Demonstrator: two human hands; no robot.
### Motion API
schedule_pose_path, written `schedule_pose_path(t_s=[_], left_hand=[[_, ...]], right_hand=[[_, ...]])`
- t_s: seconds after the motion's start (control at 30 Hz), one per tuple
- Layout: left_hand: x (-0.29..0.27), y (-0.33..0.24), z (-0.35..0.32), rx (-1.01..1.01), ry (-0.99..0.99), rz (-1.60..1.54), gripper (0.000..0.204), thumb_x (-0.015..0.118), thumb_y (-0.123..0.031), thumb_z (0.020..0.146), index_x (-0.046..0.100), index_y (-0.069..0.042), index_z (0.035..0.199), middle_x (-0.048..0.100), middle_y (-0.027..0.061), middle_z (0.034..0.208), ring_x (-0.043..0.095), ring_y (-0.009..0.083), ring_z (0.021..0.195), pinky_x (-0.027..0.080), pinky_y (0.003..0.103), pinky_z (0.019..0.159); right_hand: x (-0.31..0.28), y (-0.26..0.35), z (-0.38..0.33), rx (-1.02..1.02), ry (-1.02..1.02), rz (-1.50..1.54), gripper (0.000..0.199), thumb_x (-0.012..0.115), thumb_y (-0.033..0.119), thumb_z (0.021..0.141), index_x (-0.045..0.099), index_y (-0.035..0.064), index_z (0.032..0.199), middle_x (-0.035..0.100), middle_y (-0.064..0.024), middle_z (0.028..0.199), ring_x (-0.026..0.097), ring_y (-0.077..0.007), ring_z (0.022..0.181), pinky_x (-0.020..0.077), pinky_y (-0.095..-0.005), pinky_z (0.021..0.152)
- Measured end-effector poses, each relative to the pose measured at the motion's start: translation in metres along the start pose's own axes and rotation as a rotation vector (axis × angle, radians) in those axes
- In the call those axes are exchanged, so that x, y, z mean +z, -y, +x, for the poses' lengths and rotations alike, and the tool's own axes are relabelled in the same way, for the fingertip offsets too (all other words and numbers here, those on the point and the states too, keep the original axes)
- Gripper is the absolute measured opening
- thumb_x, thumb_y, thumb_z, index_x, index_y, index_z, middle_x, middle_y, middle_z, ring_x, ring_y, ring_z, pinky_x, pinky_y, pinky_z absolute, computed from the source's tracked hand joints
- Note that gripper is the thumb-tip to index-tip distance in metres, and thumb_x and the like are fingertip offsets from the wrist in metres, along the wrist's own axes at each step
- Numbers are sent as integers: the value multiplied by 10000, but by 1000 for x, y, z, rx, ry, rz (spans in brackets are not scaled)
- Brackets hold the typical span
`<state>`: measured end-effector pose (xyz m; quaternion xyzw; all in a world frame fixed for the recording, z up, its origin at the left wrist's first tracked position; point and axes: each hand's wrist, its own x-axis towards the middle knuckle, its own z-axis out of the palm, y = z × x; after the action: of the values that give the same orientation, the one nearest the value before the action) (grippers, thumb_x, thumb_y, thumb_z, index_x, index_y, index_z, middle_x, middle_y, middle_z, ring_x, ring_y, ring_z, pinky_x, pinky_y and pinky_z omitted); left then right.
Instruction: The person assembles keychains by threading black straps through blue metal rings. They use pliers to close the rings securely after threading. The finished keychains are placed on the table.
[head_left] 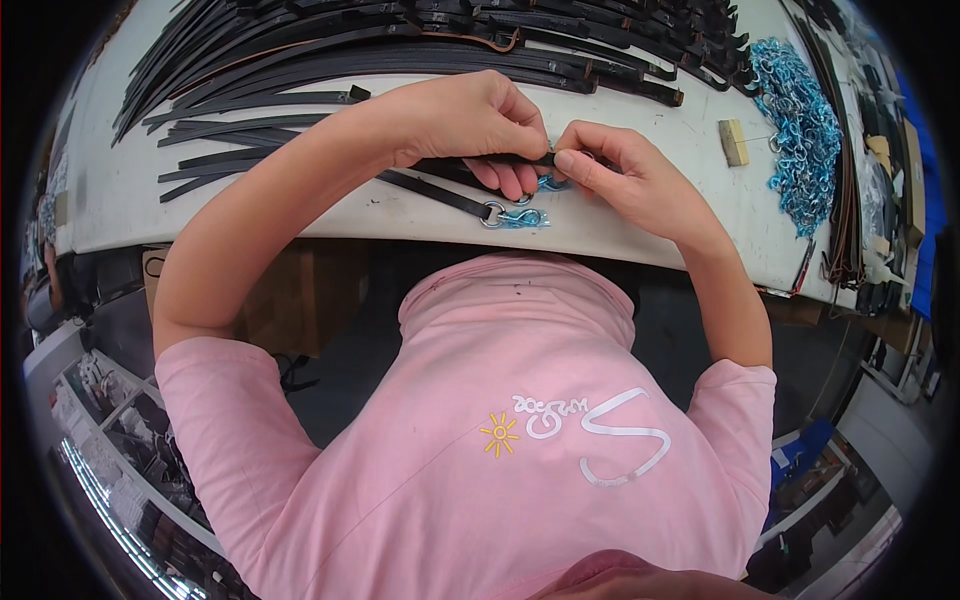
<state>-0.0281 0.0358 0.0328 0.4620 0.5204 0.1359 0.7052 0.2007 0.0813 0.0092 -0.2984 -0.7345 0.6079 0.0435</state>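
Observation:
My left hand (478,122) grips a black strap (500,160) near its end, over the white table (640,215). Close beside it, my right hand (618,172) pinches the same strap's tip, where a blue-wrapped metal clip (552,183) hangs below the fingers. A second black strap (430,190) lies on the table just under my hands, ending in a metal ring (492,213) with another blue-wrapped clip (524,218) attached.
Several loose black straps (230,140) lie at the left. A big row of straps (420,45) fills the far side. A heap of blue-wrapped clips (805,125) sits at the right, with a small tan block (734,142) next to it. Cardboard box (290,295) under the table.

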Motion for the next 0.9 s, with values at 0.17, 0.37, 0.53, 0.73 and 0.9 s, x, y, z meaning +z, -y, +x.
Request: schedule_pose_path(t_s=[0.17, 0.37, 0.53, 0.73, 0.9], left_hand=[[-2, 2, 1, 35, 18, -13, 220, 617, -221, 964, 716, -24, 955, 747, 88, 900, 734, 117, 823, 581, 205, 741], [-2, 6, 3, 47, 9, -59, 218, 614, -213, 975, 714, -19, 960, 743, 88, 900, 734, 124, 829, 589, 211, 737], [-2, 7, 4, 72, 15, -31, 202, 627, -180, 946, 698, 9, 953, 733, 119, 931, 740, 137, 828, 609, 200, 732], [-3, 7, 2, 68, 21, -72, 189, 636, -202, 963, 700, -25, 966, 737, 88, 900, 730, 121, 817, 590, 209, 740], [-2, 8, 3, 73, 16, -32, 203, 630, -208, 972, 699, -18, 987, 740, 94, 907, 731, 125, 824, 586, 208, 744]], right_hand=[[0, -1, 1, -14, -6, 4, 245, 589, 241, 997, 647, 15, 927, 599, -2, 765, 486, -77, 698, 412, -263, 642], [-2, 5, 1, 16, 10, 7, 253, 586, 245, 999, 646, 10, 927, 597, 3, 766, 492, -78, 698, 414, -261, 640], [-4, 2, 3, 35, 23, 12, 258, 582, 250, 998, 649, 11, 926, 586, 4, 755, 486, -75, 692, 409, -256, 633], [-4, 4, 3, 36, 26, 25, 257, 576, 254, 998, 653, 21, 923, 562, 10, 725, 477, -73, 670, 396, -257, 610], [-4, 2, 4, 43, 29, 17, 254, 576, 255, 998, 652, 25, 919, 538, 15, 701, 465, -71, 646, 385, -258, 590]])
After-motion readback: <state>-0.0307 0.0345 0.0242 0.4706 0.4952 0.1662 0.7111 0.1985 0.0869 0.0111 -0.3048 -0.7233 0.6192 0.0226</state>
